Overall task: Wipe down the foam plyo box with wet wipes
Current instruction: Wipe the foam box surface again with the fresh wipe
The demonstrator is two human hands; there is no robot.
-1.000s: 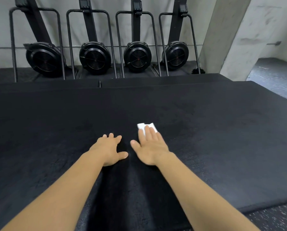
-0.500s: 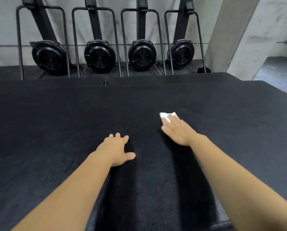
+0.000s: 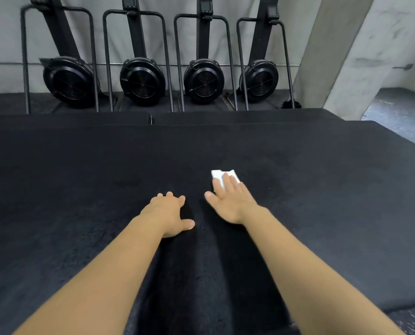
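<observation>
Right hand (image 3: 230, 204) slid wipe (image 3: 219, 174) leftward (fingers (image 3: 233, 187) flat) on box (image 3: 81, 177).

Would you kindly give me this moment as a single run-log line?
step: wiping | right hand: flat on wipe | left hand: resting on box | wipe: on box top

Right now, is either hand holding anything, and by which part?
Nothing is gripped. The right hand presses straight fingers on the near part of the white wipe, against the foam plyo box; the left hand rests bare on it.
</observation>
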